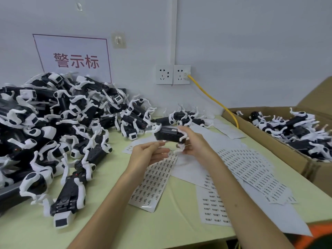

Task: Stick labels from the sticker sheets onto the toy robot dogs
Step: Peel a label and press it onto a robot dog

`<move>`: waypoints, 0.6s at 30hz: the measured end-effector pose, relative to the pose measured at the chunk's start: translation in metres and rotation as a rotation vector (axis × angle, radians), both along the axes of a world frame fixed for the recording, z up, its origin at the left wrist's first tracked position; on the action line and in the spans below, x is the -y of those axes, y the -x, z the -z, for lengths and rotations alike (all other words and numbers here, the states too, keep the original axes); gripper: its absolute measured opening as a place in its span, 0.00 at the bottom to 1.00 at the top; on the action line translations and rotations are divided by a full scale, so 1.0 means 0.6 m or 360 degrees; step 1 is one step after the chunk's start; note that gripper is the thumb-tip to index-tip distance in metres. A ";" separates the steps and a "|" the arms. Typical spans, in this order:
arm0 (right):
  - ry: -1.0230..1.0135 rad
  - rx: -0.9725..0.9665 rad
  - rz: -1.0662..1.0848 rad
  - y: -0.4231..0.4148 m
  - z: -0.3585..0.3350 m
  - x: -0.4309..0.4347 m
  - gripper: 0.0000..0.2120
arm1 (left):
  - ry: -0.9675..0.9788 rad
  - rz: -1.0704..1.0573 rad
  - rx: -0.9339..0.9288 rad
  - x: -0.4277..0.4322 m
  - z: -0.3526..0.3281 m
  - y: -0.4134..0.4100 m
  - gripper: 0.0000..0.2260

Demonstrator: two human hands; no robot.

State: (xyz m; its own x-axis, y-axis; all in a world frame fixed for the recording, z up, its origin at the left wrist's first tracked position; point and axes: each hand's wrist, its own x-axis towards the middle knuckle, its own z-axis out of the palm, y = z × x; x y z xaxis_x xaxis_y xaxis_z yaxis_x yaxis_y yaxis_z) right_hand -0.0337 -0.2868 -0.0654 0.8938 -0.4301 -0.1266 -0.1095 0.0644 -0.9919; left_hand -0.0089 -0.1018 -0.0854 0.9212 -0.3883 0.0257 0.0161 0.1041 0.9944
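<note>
While the right hand (193,142) grips a toy dog (168,134) belly-up over the sticker sheets (152,180), the half-open left hand (146,152) sits close, probably readying a label.

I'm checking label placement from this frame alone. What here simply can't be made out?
Head view only:
- Print on the white sticker sheets: too small.
- Small label on the held black-and-white toy robot dog: blurred.
- Whether the left hand carries a sticker: fingers hide it.
- Brown cardboard box of dogs: cut off by the right edge.
</note>
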 end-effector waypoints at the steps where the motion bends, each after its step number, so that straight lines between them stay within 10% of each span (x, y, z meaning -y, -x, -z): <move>1: -0.0122 0.0010 0.0083 0.005 -0.005 0.019 0.18 | 0.0012 0.0035 0.0004 0.000 -0.001 0.000 0.11; 7: -0.1967 0.1531 0.0233 0.068 -0.029 0.145 0.35 | 0.0054 -0.0004 -0.0029 -0.005 -0.001 -0.009 0.10; 9: -0.1957 0.1741 0.0312 0.080 -0.027 0.165 0.34 | 0.0057 -0.0005 -0.0023 -0.002 0.001 -0.009 0.10; 18: -0.1065 0.0805 0.0442 0.039 -0.018 0.102 0.15 | 0.0264 -0.0234 -0.0147 -0.008 -0.002 -0.013 0.09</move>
State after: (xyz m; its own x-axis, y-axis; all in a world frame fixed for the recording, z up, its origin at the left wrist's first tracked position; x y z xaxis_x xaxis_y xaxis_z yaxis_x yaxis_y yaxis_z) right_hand -0.0573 -0.3482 -0.0546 0.7854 -0.6172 -0.0474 0.4381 0.6082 -0.6619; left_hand -0.0011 -0.0972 -0.0841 0.9688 -0.2475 -0.0091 0.0789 0.2737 0.9586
